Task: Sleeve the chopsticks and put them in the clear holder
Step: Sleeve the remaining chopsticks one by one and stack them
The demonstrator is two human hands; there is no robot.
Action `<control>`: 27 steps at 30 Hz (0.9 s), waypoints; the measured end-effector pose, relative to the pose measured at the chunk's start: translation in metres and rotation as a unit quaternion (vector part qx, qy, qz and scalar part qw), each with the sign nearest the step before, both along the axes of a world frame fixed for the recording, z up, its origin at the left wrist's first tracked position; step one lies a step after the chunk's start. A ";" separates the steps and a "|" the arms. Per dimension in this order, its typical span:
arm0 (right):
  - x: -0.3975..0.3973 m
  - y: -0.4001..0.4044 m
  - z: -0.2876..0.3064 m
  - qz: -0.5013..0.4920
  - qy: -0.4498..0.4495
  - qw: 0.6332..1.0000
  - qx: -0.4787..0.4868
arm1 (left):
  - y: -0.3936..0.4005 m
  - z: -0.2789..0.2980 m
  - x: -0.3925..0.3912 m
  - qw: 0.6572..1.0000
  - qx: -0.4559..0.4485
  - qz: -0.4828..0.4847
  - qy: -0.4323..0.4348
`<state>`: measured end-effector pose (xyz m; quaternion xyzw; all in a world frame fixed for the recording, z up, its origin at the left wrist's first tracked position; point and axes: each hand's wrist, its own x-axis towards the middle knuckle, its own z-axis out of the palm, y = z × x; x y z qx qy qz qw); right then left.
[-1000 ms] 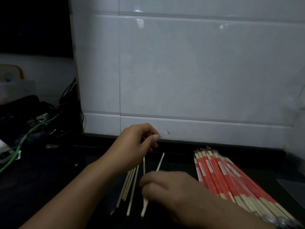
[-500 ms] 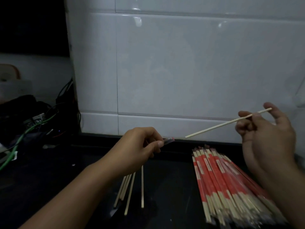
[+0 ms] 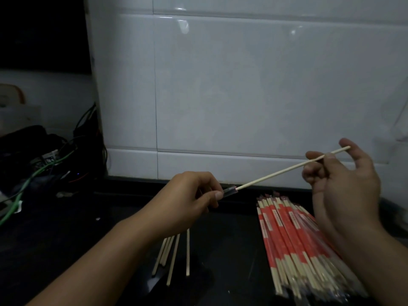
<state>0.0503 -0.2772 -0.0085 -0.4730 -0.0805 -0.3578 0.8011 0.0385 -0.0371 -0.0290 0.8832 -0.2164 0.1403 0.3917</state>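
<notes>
Bamboo, pale and thin: one chopstick (image 3: 273, 172) slants across the middle of the scene, high at the right and low at the left. The right hand (image 3: 344, 184) pinches it near its upper end between thumb and forefinger, the other fingers loosely spread. Its lower tip meets the mouth of a clear sleeve (image 3: 296, 191), which the left hand (image 3: 189, 202) pinches between thumb and curled fingers; whether the tip is already inside cannot be told.

Under the left forearm, a few bare sticks (image 3: 174, 255) lie loose on the black counter (image 3: 55, 250), running near to far. To the right, below the right hand, lies a large pile (image 3: 293, 246) of chopsticks in clear sleeves with red bands, fanned out with the far ends close together.

White tiles (image 3: 242, 96) form the far wall. At the far left, in the dark, sits a tangle of cables (image 3: 44, 166), one of them green.
</notes>
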 end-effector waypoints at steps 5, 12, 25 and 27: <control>0.000 -0.002 0.001 -0.001 0.001 1.000 0.006 | 0.000 0.000 0.000 1.000 -0.004 0.001 -0.003; -0.004 0.003 -0.001 0.007 -0.003 1.000 -0.031 | -0.002 0.000 -0.002 1.000 -0.010 -0.008 -0.006; -0.014 0.038 -0.042 -0.022 -0.005 0.879 -0.476 | 0.000 -0.001 0.003 0.997 -0.072 -0.009 -0.025; -0.018 0.047 -0.051 0.057 0.028 0.843 -0.534 | 0.002 -0.001 0.004 0.997 -0.071 -0.003 -0.026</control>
